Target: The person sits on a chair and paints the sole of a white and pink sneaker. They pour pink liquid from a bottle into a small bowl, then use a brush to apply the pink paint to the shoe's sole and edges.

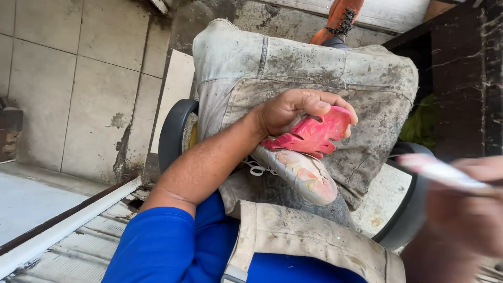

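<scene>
Your left hand (293,112) is curled around a pink sole piece (313,135), pinning it against your stained trouser knee (314,68), probably to steady it above the upturned shoe (301,175) on your lap. Near right, your right hand (461,209) (blurred) pinches a slim whitish tool (443,172).

I sat in what looked like a small shoe-repair workshop. A stained, grimy work apron (293,78) covered my lap. Left of the apron were worn, dirty wall tiles (78,89); below those, a metal shutter track (68,225); right of it, a dark wooden counter (461,68).
</scene>
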